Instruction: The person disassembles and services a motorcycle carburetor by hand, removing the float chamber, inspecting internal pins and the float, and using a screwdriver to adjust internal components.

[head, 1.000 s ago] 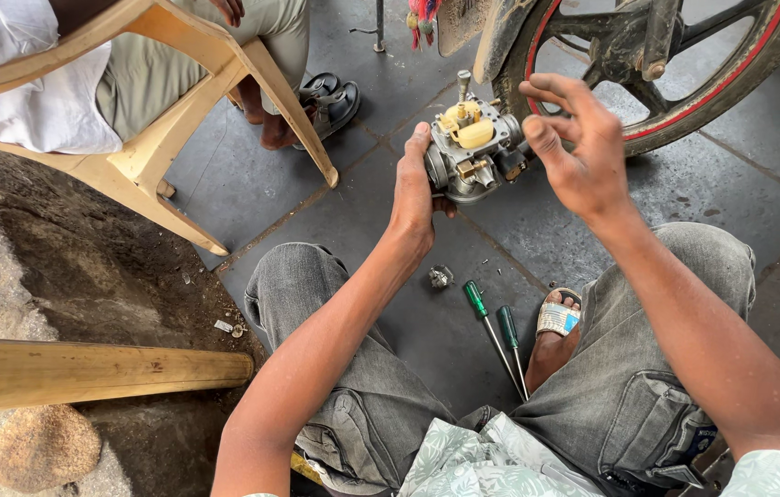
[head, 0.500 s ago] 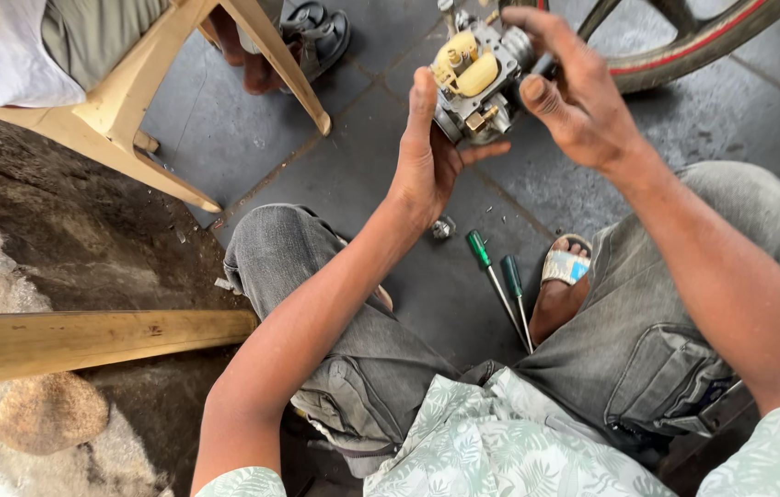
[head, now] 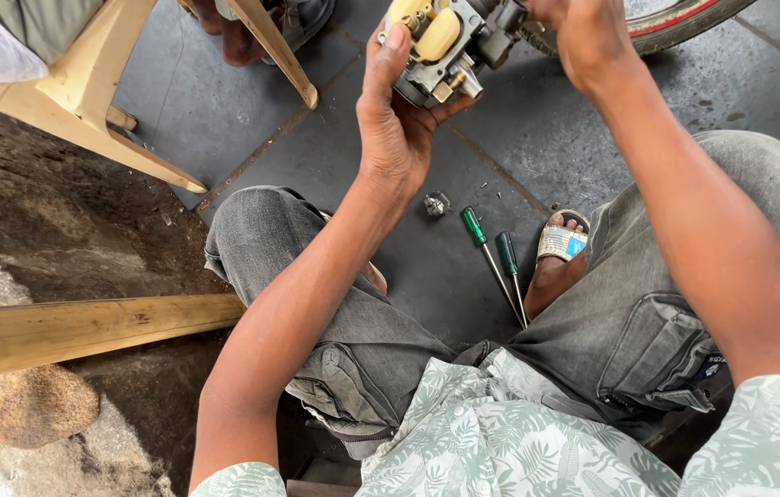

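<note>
My left hand [head: 397,120] grips a metal carburettor [head: 450,46] with yellow plastic floats, held up at the top middle of the view. My right hand [head: 583,37] is closed on the carburettor's right side, its fingertips cut off by the frame's top edge. Below the hands, on the dark tiled floor, lie two green-handled screwdrivers [head: 491,253] and a small round metal part [head: 436,203]. My knees in grey trousers frame them, and my right foot in a sandal [head: 563,244] rests beside the screwdrivers.
A cream plastic chair [head: 86,101] with another person seated on it stands at top left; that person's sandalled foot [head: 265,28] is near its leg. A red-rimmed wheel [head: 684,23] is at top right. A wooden plank [head: 77,331] and a stone [head: 31,405] lie on the left.
The view has tilted down, so hands and carburettor now sit at the top edge. My right hand stays working at the carburettor's right side; my left keeps its grip.
</note>
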